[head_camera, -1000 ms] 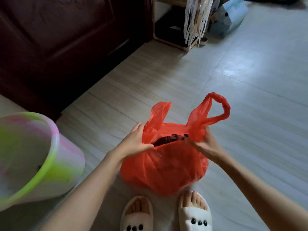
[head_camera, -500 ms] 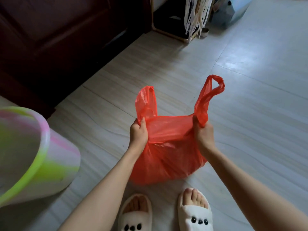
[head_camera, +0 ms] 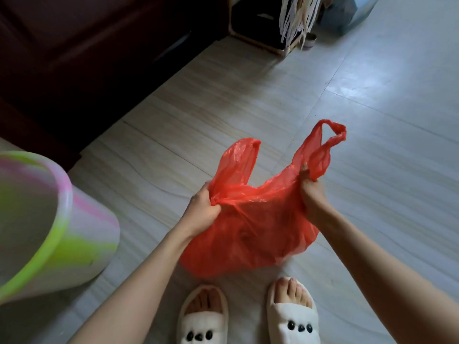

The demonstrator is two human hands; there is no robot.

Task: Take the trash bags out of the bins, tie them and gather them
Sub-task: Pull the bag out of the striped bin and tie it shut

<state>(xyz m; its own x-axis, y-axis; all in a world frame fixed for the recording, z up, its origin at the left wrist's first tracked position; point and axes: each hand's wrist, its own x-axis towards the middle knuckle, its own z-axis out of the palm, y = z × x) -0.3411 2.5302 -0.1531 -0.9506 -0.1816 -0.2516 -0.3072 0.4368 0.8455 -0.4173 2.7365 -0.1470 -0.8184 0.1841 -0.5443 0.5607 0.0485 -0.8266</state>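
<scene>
Head view: pale tiled floor (head_camera: pixel 372 120), dark wooden door along the upper left. Pastel bin (head_camera: pixel 82 234) at left, tipped toward the camera, no liner visible in it. Red trash bag (head_camera: pixel 250 234) sits on the floor just ahead of two white slippers (head_camera: pixel 248 319), well apart from the bin. Left hand (head_camera: pixel 202 208) fisted tight on the gathered plastic below the left handle loop; right hand (head_camera: pixel 311 192) clenched on the base of the right loop, both loops standing free above. Step in hand, by my reading: the tie. Advice: draw both loops up to squeeze out air, cross them close over the mouth, knot twice. Thin film; pull evenly.
</scene>
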